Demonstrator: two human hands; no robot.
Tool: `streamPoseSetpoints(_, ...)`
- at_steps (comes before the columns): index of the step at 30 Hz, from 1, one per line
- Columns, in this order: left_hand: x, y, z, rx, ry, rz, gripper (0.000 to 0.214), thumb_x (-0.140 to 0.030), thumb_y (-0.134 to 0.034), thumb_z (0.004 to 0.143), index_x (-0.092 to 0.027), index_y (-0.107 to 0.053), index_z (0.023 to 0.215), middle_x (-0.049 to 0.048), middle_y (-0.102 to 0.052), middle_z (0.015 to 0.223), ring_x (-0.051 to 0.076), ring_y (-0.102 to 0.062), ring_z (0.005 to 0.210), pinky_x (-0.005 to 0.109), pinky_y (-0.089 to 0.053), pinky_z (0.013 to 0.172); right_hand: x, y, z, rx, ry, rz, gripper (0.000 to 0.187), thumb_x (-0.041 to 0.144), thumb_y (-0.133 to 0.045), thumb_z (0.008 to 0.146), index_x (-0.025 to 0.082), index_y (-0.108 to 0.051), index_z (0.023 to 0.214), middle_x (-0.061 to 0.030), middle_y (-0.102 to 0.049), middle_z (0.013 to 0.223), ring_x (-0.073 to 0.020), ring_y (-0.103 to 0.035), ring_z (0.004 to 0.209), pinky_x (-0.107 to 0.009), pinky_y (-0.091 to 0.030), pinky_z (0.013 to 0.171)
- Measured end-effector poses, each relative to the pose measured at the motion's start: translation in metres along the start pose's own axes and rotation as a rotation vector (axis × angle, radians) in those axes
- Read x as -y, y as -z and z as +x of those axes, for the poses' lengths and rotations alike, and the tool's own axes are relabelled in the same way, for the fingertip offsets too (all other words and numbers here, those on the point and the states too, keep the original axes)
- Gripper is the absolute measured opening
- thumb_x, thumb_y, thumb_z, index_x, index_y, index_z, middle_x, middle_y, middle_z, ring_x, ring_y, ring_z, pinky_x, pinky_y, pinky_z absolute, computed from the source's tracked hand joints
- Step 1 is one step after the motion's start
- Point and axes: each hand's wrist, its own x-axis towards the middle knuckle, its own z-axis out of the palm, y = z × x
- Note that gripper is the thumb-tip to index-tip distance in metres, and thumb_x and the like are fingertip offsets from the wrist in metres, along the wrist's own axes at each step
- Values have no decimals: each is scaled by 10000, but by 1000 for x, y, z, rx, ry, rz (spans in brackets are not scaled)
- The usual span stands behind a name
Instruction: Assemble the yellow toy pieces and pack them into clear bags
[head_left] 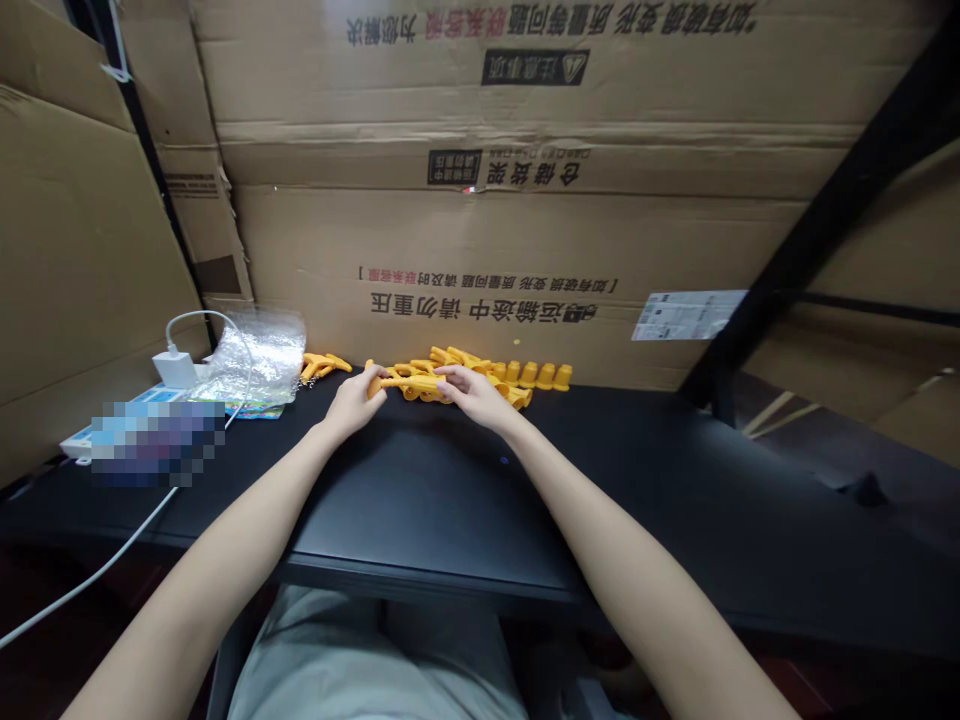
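Both hands are over the far part of the black table, joined by one long yellow plastic piece point(409, 383). My left hand point(355, 402) closes its fingers on the narrow, handle-like end. My right hand point(474, 397) grips the wider end, thumb and fingers pressed together. Behind and beneath it lies a heap of similar yellow plastic parts point(454, 357), partly hidden by my right hand. Just right of the heap, several yellow cup-shaped pieces point(544, 376) stand in a row. More yellow branched pieces point(324, 365) lie left of my left hand.
The black table point(420, 500) runs up to a cardboard wall point(480, 240) at the back. To the left are a clear plastic bag point(259, 355), a power strip point(79, 440) with a white charger point(175, 368), a trailing white cable point(135, 535) and a blurred-out item point(157, 444).
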Motion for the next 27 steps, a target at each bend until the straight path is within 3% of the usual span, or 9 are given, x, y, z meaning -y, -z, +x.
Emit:
streamPoseSetpoints(6,1,0,0,19,12,41,218,-186,-517,771,-222,-561,981,-1,-598,763,152,-542,675,229,-383,674,1,-9,2,-62,-143,80,371,485,-456,904,157,-610,984,-86,-676,866,-184,-679,716,-348,-560,710)
streamPoseSetpoints(9,3,-1,0,35,28,40,190,-194,-509,778,-228,-546,961,-9,-571,728,148,-522,652,228,-373,657,4,-9,-1,15,-124,131,337,427,-569,857,169,-605,1071,-84,-693,924,-186,-681,772,-357,-562,768)
streamPoseSetpoints(12,3,0,0,39,39,29,170,-197,-508,780,-228,-535,945,-20,-542,691,140,-497,618,223,-359,628,7,-7,-3,47,-82,157,418,383,-659,791,169,-582,1141,-82,-697,971,-180,-677,776,-371,-561,793)
streamPoseSetpoints(19,1,4,1,47,-15,-7,161,-187,-517,761,-217,-536,918,-30,-519,656,128,-486,605,215,-347,628,15,-2,-5,98,-57,75,364,520,-550,836,161,-603,816,-66,-691,753,-120,-589,526,-315,-550,616)
streamPoseSetpoints(23,-1,5,1,48,-3,-55,141,-190,-520,744,-214,-528,883,-52,-469,615,114,-435,558,216,-318,591,15,-1,-5,97,-46,106,291,438,-598,820,172,-568,936,-45,-672,771,-116,-593,544,-291,-539,595)
streamPoseSetpoints(27,-3,7,2,100,41,-125,107,-184,-517,716,-209,-516,820,-65,-444,600,102,-415,558,211,-313,575,13,3,-5,126,3,119,337,312,-640,789,201,-526,1086,-61,-662,978,-125,-638,664,-307,-557,680)
